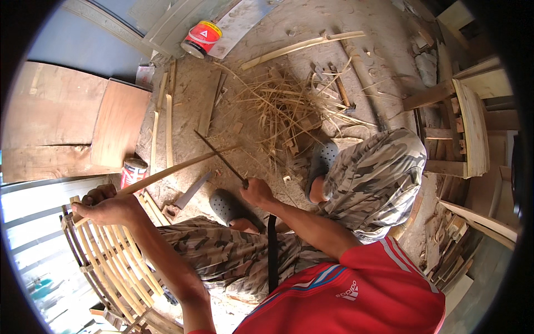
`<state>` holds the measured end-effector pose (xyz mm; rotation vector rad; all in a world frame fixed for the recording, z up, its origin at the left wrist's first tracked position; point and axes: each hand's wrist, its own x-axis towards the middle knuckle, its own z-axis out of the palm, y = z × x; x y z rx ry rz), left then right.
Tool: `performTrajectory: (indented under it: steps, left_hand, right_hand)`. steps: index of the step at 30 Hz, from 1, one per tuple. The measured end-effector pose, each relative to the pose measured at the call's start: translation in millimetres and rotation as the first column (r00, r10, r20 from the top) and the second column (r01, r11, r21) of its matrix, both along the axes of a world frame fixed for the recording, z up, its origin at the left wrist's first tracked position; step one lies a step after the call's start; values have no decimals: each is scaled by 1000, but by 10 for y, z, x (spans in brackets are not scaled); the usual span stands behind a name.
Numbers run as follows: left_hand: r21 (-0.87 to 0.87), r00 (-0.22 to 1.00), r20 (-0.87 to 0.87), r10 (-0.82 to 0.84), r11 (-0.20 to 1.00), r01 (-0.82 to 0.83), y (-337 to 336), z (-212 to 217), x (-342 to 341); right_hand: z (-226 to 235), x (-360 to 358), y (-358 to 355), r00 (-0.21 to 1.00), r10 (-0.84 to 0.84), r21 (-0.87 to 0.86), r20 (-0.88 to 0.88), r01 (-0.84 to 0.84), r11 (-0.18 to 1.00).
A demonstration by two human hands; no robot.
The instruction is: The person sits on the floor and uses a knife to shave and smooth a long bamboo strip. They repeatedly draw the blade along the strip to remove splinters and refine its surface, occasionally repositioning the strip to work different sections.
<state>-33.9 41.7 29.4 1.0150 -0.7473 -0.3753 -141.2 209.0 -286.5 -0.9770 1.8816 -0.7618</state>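
**Bamboo strip being held w/ blade against it**

Bamboo strip (167, 172) is running diagonally over the dirt floor (250, 72), from lower left up toward centre. Left hand (105, 207) is gripping its near end, fingers curled tight round it, just above a curved frame of bamboo slats (111, 261). Right hand (257, 192) is clenching the handle of a thin dark blade (219, 156), which is crossing the strip near its far end; can't tell if they're touching. Person is sitting in camo trousers, grey clogs on feet. A saw (189, 195) is lying on the floor btwn strip & left clog (225, 205). Pile of shavings (283, 106) is lying beyond the blade. One red can (133, 171) is standing beside the strip, another (202, 39) further off at top.
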Motion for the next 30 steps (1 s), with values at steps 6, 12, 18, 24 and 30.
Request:
performTrajectory:
  steps: [6,12,18,24,30]
  left_hand:
    - [94,983,48,179,979,-183,-79,-14,32]
    - [176,978,58,202,962,-209,-85,-7,74]
    - [117,983,10,186,976,-186,-128,-77,103]
    - [147,983,-17,183,973,-178,-203,-121,282]
    - [-7,982,-10,190,982,-190,-143,-36,50]
  right_hand:
    - [547,168,-179,997,80,-158,0,-79,984]
    - [-212,-403,152,989,-1,379,151,-57,924]
    - [-80,39,-125,999,35,-57,-13,-36,998]
    - [-374,-404,199,994,15,297,106,-46,954]
    - [75,-248,-104,994,62,116,92,-73,991]
